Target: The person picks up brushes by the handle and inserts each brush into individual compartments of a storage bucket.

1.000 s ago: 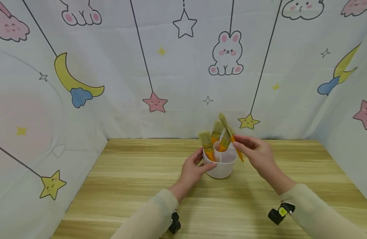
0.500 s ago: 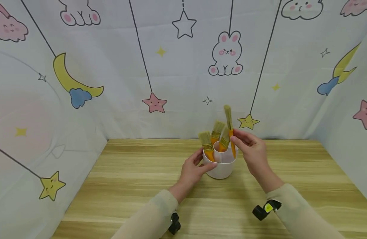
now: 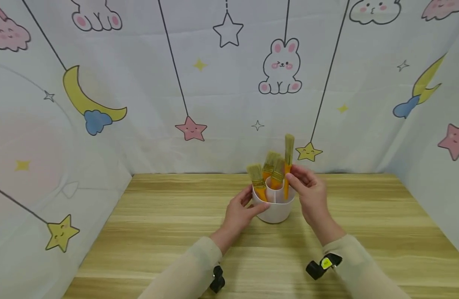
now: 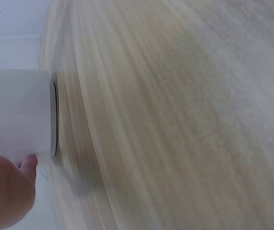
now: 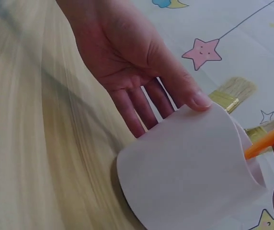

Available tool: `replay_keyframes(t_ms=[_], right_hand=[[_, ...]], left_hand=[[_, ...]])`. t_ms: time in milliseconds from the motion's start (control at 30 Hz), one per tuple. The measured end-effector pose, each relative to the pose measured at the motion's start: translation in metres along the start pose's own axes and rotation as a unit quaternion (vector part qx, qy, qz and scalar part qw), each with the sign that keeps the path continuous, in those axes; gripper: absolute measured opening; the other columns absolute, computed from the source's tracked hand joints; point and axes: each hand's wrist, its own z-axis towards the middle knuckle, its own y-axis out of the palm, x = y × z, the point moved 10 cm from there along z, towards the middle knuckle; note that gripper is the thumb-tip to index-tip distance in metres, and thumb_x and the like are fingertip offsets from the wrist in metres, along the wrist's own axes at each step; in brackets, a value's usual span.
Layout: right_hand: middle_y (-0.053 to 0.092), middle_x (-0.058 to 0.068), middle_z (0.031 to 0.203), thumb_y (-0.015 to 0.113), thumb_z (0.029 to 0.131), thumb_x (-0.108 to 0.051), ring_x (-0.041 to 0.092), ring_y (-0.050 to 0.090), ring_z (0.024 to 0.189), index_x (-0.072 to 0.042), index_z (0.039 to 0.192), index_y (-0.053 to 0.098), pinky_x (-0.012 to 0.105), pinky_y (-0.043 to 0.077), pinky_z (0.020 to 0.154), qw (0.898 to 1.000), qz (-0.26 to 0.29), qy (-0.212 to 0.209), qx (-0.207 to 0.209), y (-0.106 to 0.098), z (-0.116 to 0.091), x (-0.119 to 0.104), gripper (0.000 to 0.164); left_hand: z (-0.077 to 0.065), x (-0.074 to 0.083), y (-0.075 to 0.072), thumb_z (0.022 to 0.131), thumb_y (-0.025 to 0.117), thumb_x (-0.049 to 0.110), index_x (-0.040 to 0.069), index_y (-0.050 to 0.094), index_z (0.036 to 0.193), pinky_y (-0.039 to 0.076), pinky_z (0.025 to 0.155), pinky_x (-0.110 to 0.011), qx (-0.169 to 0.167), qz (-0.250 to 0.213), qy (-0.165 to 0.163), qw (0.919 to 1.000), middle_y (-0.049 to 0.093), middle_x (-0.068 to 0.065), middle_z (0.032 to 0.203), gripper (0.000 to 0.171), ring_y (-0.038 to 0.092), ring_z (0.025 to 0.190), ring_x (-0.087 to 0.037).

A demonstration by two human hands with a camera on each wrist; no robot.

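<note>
A white divided cup (image 3: 274,214) stands upright on the wooden table. My left hand (image 3: 241,212) holds it at its left side, thumb along the front near the rim, as the right wrist view also shows the cup (image 5: 185,163). Between thumb and fingers my right hand (image 3: 311,193) pinches a flat paintbrush (image 3: 289,149), bristles up, seen edge-on. Its orange handle (image 5: 268,139) reaches down inside the rim on the right. Three more paintbrushes stand bristles up in the cup: one at the left (image 3: 256,174), one behind (image 3: 270,162) and one in the round middle compartment (image 3: 277,171).
The wood-grain table (image 3: 169,224) spreads out around the cup. Behind it and at both sides hangs a white curtain (image 3: 222,95) printed with stars, moons and rabbits. A small black camera (image 3: 320,265) is strapped to each sleeve.
My right hand has moved left and turned the paintbrush from tilted, outside the rim, to upright, its handle end now in the cup. The left hand keeps its hold.
</note>
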Motion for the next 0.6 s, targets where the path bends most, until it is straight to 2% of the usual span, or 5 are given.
replay_keyframes(t_ms=[133,267,600], right_hand=[[0.078,-0.009,0.104,0.072,0.099,0.005,0.009,0.073,0.102,-0.003,0.125,0.073,0.023,0.061,0.092,1.000,-0.003,0.009,0.002,-0.002,-0.004,0.007,0.026],[0.077,-0.010,0.106,0.072,0.100,0.003,0.009,0.072,0.104,0.007,0.134,0.065,0.022,0.061,0.093,1.000,-0.023,0.016,0.000,-0.004,-0.009,0.013,0.035],[0.077,-0.010,0.106,0.074,0.099,0.004,0.010,0.073,0.104,0.009,0.135,0.064,0.021,0.060,0.093,0.999,-0.052,0.009,-0.002,-0.007,-0.013,0.017,0.038]], left_hand=[[0.000,-0.001,0.000,0.093,0.087,0.025,0.007,0.048,0.161,0.047,0.117,-0.051,0.002,0.005,-0.001,1.0000,0.049,-0.010,0.164,0.080,0.047,0.151,-0.034],[0.001,-0.002,0.000,0.093,0.088,0.027,0.009,0.049,0.161,0.047,0.117,-0.051,-0.002,0.008,-0.002,1.0000,0.049,-0.009,0.164,0.080,0.047,0.151,-0.033],[0.000,-0.001,-0.001,0.092,0.088,0.026,0.008,0.048,0.161,0.047,0.117,-0.051,0.000,0.003,-0.001,1.0000,0.048,-0.010,0.164,0.081,0.047,0.151,-0.034]])
